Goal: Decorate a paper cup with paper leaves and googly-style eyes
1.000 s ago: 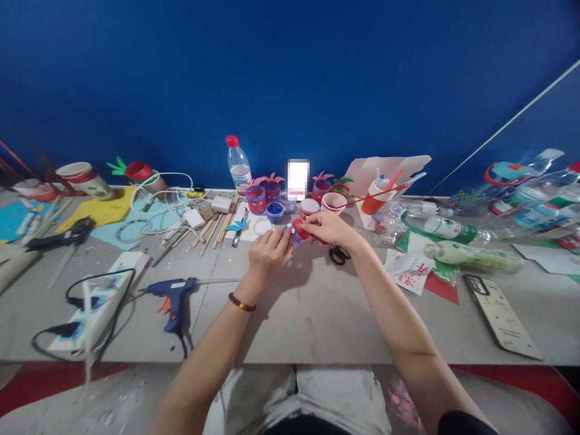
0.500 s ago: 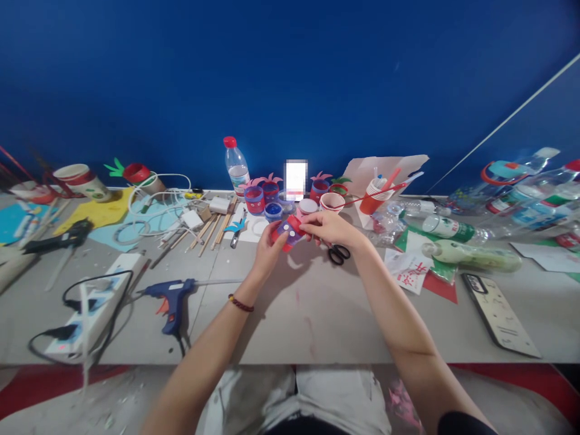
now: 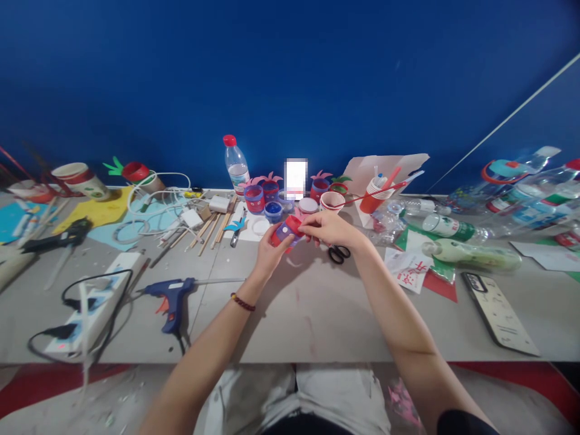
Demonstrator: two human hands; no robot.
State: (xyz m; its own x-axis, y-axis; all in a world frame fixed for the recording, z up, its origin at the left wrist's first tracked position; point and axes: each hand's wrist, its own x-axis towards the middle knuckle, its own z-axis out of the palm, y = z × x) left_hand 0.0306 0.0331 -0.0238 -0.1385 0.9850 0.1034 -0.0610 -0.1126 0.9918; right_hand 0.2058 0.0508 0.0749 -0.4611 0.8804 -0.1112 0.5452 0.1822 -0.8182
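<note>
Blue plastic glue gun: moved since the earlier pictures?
No; the blue plastic glue gun keeps the same place relative to the gray tabletop's straight seam.

The left hand (image 3: 270, 248) holds the cup (image 3: 283, 232) from its left and near side, the thumb laid along the side toward the body and the fingers bent round the left end. The left wrist (image 3: 251, 284) is below and left of the cup, and the left forearm (image 3: 217, 329) slants up toward it from the lower left.

The right hand (image 3: 334, 230) is just right of the cup, back upward, thumb and forefinger pinched together at its right edge. The other fingers curl under, partly hidden. The right wrist (image 3: 360, 244) bends slightly toward the cup; the right forearm (image 3: 394, 299) runs from it down to the lower right. Both elbows are bent, nearer the body than the cup.
</note>
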